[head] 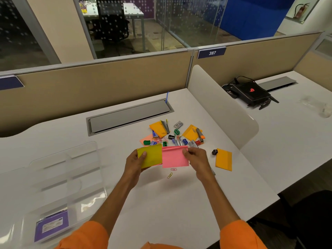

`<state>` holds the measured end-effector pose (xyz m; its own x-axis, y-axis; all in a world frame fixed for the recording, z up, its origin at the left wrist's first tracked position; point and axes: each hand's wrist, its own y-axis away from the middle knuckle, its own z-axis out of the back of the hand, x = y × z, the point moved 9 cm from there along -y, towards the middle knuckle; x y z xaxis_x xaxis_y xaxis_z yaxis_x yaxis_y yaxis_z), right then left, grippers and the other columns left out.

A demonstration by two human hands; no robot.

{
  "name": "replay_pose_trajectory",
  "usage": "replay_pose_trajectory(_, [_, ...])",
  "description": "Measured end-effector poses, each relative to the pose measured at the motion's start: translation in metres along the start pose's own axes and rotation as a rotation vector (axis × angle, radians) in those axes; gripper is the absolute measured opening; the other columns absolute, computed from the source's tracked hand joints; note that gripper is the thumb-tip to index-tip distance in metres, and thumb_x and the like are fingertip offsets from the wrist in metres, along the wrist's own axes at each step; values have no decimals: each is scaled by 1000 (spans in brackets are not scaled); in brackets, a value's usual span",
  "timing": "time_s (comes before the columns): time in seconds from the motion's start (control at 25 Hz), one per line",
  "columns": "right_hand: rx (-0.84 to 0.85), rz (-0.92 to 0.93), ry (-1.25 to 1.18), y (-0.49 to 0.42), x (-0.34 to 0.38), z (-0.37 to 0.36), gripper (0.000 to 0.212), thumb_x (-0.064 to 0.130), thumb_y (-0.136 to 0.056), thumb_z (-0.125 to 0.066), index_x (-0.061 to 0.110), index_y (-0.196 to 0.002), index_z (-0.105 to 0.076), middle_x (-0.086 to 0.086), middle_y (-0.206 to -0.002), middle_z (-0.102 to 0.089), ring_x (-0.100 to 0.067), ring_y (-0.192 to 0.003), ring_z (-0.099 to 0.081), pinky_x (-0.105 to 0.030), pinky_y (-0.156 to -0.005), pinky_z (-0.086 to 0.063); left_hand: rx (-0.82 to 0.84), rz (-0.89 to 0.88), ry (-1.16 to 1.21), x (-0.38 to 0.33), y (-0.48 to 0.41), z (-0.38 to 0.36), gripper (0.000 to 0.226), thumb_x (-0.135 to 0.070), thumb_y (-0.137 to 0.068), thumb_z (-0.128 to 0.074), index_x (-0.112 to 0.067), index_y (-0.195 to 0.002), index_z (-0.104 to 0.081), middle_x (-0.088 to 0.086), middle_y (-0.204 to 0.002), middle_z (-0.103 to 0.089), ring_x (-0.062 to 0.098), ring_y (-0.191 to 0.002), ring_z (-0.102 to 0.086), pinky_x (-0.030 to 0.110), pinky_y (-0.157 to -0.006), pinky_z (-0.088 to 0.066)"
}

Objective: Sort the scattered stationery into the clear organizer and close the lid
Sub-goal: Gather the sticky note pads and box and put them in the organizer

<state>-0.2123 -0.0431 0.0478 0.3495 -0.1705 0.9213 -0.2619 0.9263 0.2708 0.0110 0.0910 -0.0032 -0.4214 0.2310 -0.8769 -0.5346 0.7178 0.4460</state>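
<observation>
Yellow sticky-note pad [150,156] is gripped in the left hand [133,164], thumb curled over its face. The pink sticky-note pad [175,158] is pinched at its upper right corner by the right hand [196,157]. Both pads are held side by side just above the table [161,203], in front of the stationery pile [172,135]. Sorting is judged at an early stage, w/ most items not yet put away. Next move: pads to be stacked & carried left to the clear organizer [53,186], which lies open, well apart from the pile.
</observation>
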Motion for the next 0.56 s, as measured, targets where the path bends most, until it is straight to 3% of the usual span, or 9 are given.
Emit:
replay_pose_trajectory(0.08, [39,31,-17,-2,11,-24,8,17,-89,-65,10,-86,-69,-6,-87,-67,-22,-79,-62,-35,-55,-55,13,22,52,0,2,-2,32,-29,-96,-53,-13,-124,-55,14,-121,-62,31,-106,-63,45,-80,-58])
replay_pose_trajectory(0.24, [14,98,71,-6,21,-59,15,20,-85,-70,8,-93,-73,0,-83,-68,-16,-75,-62,-31,-67,-50,38,95,170,-1,8,-7,34,-39,-96,-50,-16,-120,-56,13,-112,-66,31,-103,-64,49,-86,-55])
replay_pose_trajectory(0.4, [-16,124,164,-6,23,-79,18,24,-80,-75,9,-91,-72,-1,-83,-69,-15,-78,-63,-32,-77,-53,90,7,75,-7,8,-7,43,-26,-82,-71,-15,-122,-59,9,-116,-67,29,-107,-64,44,-82,-57])
replay_pose_trajectory(0.56, [5,134,230,-6,22,-88,23,27,-77,-78,11,-92,-70,1,-84,-67,-11,-76,-60,-27,-74,-52,15,-25,40,-4,3,3,42,-13,-81,-73,-14,-120,-57,12,-116,-66,29,-103,-65,42,-80,-58])
